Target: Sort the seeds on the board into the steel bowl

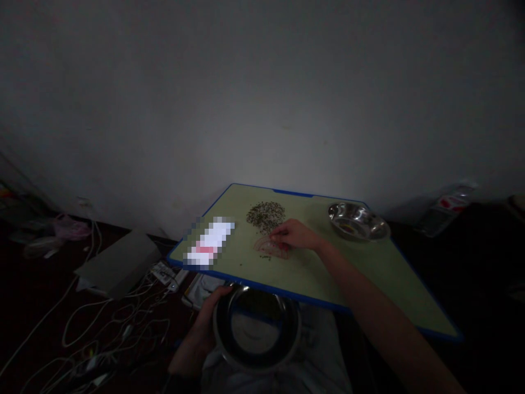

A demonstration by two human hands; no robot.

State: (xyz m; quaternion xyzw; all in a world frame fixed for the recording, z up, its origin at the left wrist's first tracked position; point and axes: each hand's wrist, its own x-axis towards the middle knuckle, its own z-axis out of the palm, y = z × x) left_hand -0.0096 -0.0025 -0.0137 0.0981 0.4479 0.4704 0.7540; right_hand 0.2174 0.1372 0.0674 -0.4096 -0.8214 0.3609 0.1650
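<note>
My right hand (293, 235) reaches over the board with its fingers closed on a clear, half-round protractor (267, 247) with red markings. The protractor lies at or close to the board's surface; I cannot tell if it is lifted. Just beyond it spreads a pile of small mixed dark and pale grains (266, 216). Several dark grains (268, 257) lie at its near edge. Below the board's front edge, my left hand (211, 314) grips the left rim of a shiny metal bowl (256, 328) over my lap. Part of the bowl's inside is dark, and its contents are unclear.
A second metal bowl (357, 221) stands on the right of the pale green, blue-edged board (315, 273). A phone with a lit, pixelated screen (211, 241) lies at left. Tangled cables (118, 323) and a grey box (121, 262) are on the floor; a plain wall rises behind.
</note>
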